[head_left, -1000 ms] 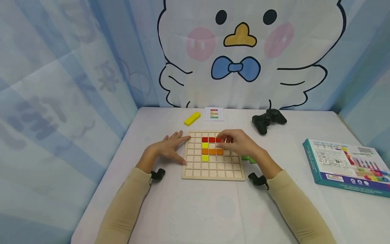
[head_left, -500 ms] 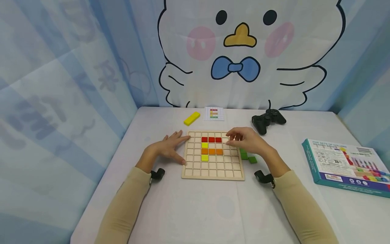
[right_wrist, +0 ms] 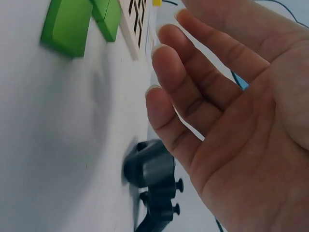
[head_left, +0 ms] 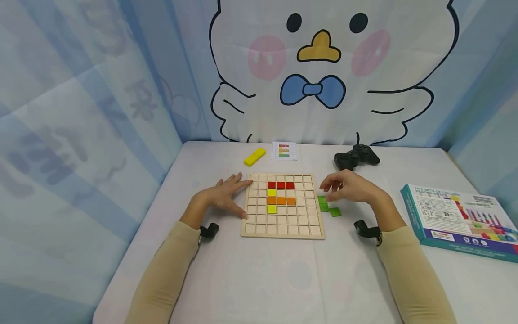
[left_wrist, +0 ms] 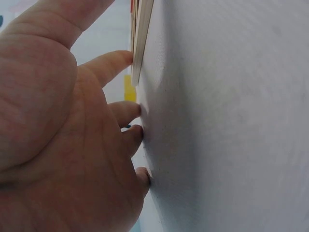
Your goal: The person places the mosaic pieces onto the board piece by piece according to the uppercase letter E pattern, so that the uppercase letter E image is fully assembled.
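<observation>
While left hand (head_left: 223, 196), splayed, touches pale gridded wooden board (head_left: 282, 210), right hand (head_left: 349, 186) hovers, fingers parted, near bright green tiles (head_left: 324, 207).

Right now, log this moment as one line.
left hand: touches board | right hand: near green tiles, holds nothing visible | on board: red tiles, orange tiles, yellow tiles
</observation>
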### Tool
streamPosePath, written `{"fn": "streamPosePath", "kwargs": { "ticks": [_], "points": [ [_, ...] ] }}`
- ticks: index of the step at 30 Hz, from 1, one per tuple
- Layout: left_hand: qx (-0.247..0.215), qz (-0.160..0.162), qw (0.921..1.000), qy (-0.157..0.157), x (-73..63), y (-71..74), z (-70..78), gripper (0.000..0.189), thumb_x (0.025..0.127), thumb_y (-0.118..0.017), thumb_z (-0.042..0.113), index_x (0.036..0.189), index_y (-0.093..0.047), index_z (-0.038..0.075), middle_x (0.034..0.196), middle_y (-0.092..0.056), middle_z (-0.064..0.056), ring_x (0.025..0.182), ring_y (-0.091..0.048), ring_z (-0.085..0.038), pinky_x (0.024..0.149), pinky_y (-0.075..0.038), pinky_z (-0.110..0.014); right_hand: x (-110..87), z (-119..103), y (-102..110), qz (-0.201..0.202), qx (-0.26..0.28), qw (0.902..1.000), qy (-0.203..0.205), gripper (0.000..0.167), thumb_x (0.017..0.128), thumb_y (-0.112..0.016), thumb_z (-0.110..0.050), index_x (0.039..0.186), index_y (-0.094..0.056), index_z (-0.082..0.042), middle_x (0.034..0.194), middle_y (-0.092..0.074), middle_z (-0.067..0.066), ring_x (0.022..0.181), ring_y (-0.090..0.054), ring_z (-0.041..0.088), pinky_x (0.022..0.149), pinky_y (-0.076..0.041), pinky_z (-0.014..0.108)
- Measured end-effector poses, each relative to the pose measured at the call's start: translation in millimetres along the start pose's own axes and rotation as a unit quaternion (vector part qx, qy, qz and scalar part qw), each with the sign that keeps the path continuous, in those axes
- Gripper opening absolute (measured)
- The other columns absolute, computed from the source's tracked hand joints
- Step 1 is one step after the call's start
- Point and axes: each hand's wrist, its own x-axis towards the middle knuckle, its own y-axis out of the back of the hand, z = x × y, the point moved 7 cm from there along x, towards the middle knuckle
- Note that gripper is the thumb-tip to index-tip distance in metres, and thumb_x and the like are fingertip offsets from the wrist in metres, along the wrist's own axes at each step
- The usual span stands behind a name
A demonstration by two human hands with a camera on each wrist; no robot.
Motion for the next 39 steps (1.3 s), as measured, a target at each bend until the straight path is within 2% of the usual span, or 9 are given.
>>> {"fn": "streamPosePath", "kwargs": {
  "ticks": [6,11,18,23,30,39],
  "points": [
    [-0.003,0.002,1.0000,-0.003,-0.5,0.8,-0.2,0.117,0.075,-0.087,0.060,0.168,-0.020,0.033,0.176,0.007,-0.011,0.163,0.010,-0.032,0.130,0.008,-0.058,-7.6,12,-1,-0.050,-0.001,0.9986,-0.019,0.023,0.082,-0.086,-0.013,0.104,-0.078,-0.010,0.096,-0.074,0.003,0.088,-0.059,0.022,0.076,-0.048,0.032],
    [-0.003,0.002,1.0000,-0.005,-0.8,0.9,0.3,0.117,0.076,-0.087,0.059,0.168,-0.020,0.033,0.176,0.007,-0.011,0.163,0.011,-0.032,0.130,0.008,-0.058,-9.8,17,-6,-0.082,0.004,0.9963,-0.025,0.022,0.081,-0.087,-0.010,0.101,-0.078,-0.010,0.094,-0.072,0.003,0.085,-0.058,0.020,0.075,-0.048,0.029],
    [-0.003,0.002,1.0000,-0.007,-0.9,0.7,0.4,0.118,0.076,-0.087,0.060,0.168,-0.020,0.032,0.176,0.007,-0.012,0.163,0.010,-0.032,0.130,0.008,-0.058,-11.5,21,-12,-0.102,0.032,0.9935,-0.038,0.025,0.075,-0.089,-0.003,0.097,-0.076,-0.006,0.092,-0.070,0.007,0.084,-0.057,0.020,0.073,-0.049,0.026],
    [0.000,0.002,1.0000,-0.006,-0.5,0.2,-0.3,0.117,0.076,-0.087,0.060,0.168,-0.020,0.032,0.176,0.007,-0.012,0.163,0.010,-0.032,0.130,0.007,-0.058,-10.3,23,-16,-0.117,0.033,0.9922,-0.028,0.026,0.074,-0.090,-0.003,0.094,-0.075,-0.006,0.088,-0.067,0.006,0.082,-0.057,0.017,0.072,-0.048,0.024],
    [0.002,0.002,1.0000,-0.008,-0.6,0.1,1.0,0.117,0.076,-0.086,0.060,0.168,-0.020,0.031,0.176,0.007,-0.012,0.163,0.010,-0.032,0.130,0.007,-0.058,-8.9,26,-16,-0.105,0.013,0.9939,-0.031,0.023,0.076,-0.089,-0.004,0.093,-0.074,-0.008,0.086,-0.066,0.004,0.082,-0.056,0.018,0.071,-0.048,0.025],
    [-0.001,-0.001,1.0000,-0.003,-1.6,0.9,2.0,0.118,0.076,-0.087,0.059,0.168,-0.020,0.031,0.176,0.007,-0.012,0.163,0.010,-0.032,0.130,0.007,-0.058,-8.1,31,-12,-0.081,0.015,0.9957,-0.044,0.022,0.080,-0.088,-0.006,0.099,-0.076,-0.008,0.089,-0.066,0.005,0.085,-0.056,0.019,0.072,-0.048,0.026]
  ]
}}
